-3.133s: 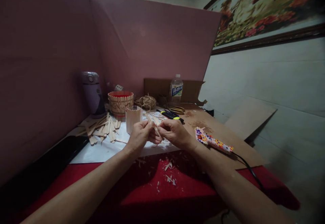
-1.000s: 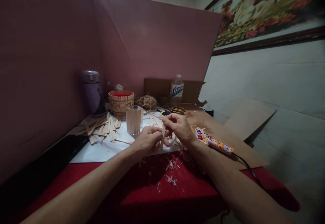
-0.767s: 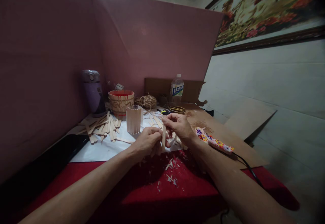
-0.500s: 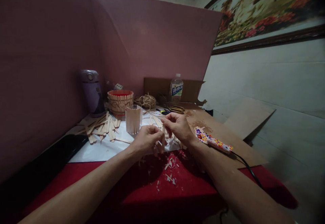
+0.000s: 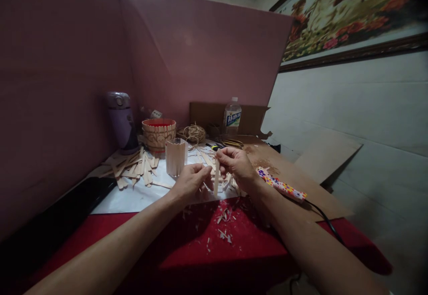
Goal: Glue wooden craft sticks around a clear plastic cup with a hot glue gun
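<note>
My right hand point(image 5: 236, 165) pinches the upper end of a wooden craft stick point(image 5: 216, 180), which hangs almost upright. Just left of that stick is my left hand point(image 5: 195, 180), its fingers loosely bent and apart, holding nothing that I can see. Behind my left hand stands a small cup faced with upright craft sticks point(image 5: 175, 157), some clear plastic showing at its rim. More loose sticks and scraps lie on the white sheet point(image 5: 140, 199) beneath and behind my hands, partly covered by them.
A stick pile point(image 5: 135, 168) lies at left, near a purple bottle point(image 5: 122, 123). Behind are a stick-sided basket point(image 5: 158, 137), twine point(image 5: 192, 133) and a labelled plastic bottle point(image 5: 233, 116). A flowered glue gun point(image 5: 281, 186) with a cord rests at right. Shavings point(image 5: 225, 237) litter the red cloth.
My left fingers have come off the lower part of the craft stick and moved slightly up and left. My right hand still grips its top, and the stick has shifted slightly right.
</note>
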A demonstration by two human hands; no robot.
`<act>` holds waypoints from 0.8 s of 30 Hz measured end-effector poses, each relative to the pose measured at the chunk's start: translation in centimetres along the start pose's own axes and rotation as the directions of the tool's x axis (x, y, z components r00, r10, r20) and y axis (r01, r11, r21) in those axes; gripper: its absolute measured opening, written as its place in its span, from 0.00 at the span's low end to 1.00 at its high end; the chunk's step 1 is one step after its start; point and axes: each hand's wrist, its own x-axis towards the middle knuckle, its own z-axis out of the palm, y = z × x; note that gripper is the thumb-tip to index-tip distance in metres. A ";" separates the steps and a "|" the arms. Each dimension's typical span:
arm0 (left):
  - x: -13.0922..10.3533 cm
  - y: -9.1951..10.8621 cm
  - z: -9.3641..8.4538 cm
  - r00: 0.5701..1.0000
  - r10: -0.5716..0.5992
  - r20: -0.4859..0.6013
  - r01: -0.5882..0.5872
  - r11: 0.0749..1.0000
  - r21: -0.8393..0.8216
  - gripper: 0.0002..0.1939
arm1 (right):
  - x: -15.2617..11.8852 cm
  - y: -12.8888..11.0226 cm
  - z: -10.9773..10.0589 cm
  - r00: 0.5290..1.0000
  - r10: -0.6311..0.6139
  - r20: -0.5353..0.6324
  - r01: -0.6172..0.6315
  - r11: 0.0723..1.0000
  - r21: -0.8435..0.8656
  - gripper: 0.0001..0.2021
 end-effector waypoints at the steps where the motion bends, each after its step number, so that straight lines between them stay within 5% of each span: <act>1: -0.1 0.1 0.0 1.000 0.023 -0.010 -0.023 1.000 0.002 0.15 | 0.0 0.0 0.0 1.000 -0.002 -0.006 0.002 1.000 0.002 0.19; 24: 0.1 0.2 0.0 0.990 0.137 0.035 -0.139 0.988 0.060 0.11 | -0.4 -0.3 0.4 0.996 -0.077 -0.035 0.073 0.992 -0.099 0.16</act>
